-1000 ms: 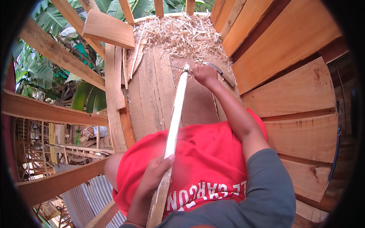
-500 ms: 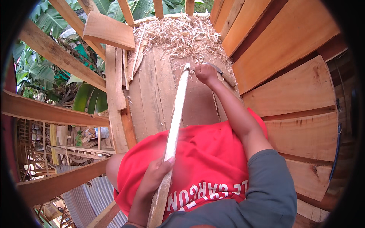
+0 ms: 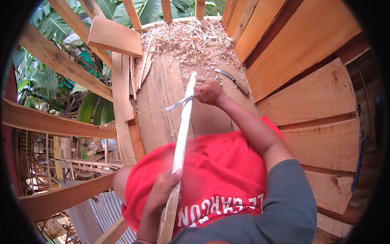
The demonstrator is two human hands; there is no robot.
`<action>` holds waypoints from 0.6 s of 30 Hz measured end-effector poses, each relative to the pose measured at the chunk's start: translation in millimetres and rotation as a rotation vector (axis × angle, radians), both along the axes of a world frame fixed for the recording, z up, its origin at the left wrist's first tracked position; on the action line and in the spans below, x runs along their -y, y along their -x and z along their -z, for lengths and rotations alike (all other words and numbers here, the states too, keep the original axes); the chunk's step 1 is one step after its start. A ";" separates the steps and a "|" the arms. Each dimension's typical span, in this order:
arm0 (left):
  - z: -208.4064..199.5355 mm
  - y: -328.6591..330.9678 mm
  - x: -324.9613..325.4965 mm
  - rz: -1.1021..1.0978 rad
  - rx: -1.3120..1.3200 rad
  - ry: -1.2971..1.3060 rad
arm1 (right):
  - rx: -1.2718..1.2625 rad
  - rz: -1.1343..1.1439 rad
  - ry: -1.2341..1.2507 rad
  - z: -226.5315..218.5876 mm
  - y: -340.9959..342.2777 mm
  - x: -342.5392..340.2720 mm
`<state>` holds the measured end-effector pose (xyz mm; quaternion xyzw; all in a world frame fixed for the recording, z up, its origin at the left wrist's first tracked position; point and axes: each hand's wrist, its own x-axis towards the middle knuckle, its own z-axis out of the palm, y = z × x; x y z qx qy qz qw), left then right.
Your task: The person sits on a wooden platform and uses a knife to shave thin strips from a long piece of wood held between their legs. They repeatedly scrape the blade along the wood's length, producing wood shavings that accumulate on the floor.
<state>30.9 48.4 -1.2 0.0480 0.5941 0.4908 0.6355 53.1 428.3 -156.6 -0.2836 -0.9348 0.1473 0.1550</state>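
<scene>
A long pale wooden stick (image 3: 185,130) slants from beside my body to its whittled, rounded far tip over the floor boards. My left hand (image 3: 164,185) is closed around its lower part, above the red cloth on my lap. My right hand (image 3: 209,92) is a fist at the right side of the stick, below the tip. From that fist a knife (image 3: 177,104) sticks out leftward, its motion-blurred blade lying across the stick. The knife's handle is hidden inside my fingers.
A curved knife with a wooden handle (image 3: 242,86) lies on the floor beyond my right hand. Wood shavings (image 3: 191,38) heap up at the far end. Planks (image 3: 302,95) wall the right side; a wood block (image 3: 115,35) and open slats stand left.
My right hand has drawn the knife from the stick's tip back toward me along it. The stick's tip has shifted slightly left. My left hand keeps its grip.
</scene>
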 end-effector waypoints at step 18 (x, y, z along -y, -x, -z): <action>-4.6 1.5 0.5 0.024 -0.028 -0.013 | -0.146 0.006 -0.066 1.9 -0.8 -8.8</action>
